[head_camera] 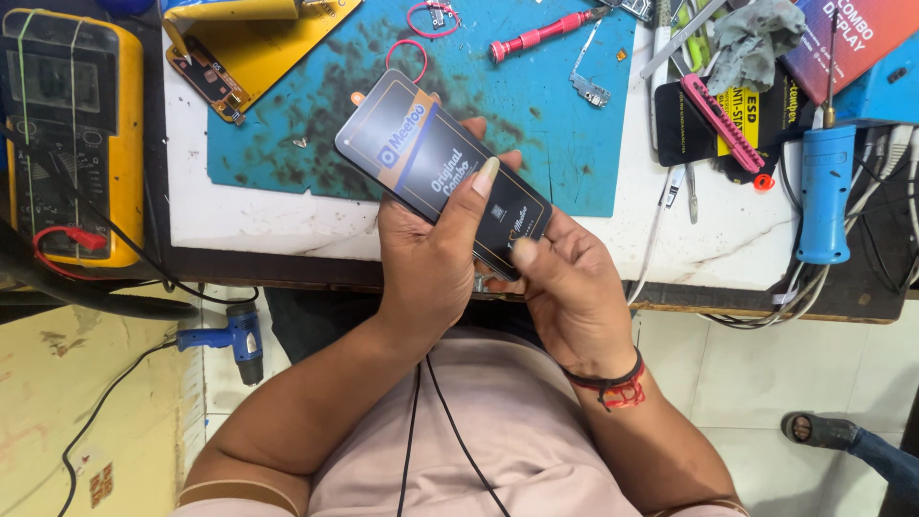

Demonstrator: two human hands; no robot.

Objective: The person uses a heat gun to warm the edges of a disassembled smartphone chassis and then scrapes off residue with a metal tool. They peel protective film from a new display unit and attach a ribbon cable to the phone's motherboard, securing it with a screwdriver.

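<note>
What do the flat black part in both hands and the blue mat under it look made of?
Flat black part: likely glass or glossy plastic under a printed film; it is smooth, rigid, thin, with a slight sheen. Left hand grips it, right hand pinches its lower corner. Blue mat: probably rubber or silicone; matte, lying flat, with dark smudges worn into it.

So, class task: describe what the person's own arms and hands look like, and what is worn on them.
Both arms are bare down to the hands. The right hand has a dark cord bracelet with a red tag on the wrist. The left hand wears nothing; its fingers show a long nail. Pale pink short sleeves with a tan edge show at the upper arms. A thin black cable hangs down the shirt front between the arms.
</note>
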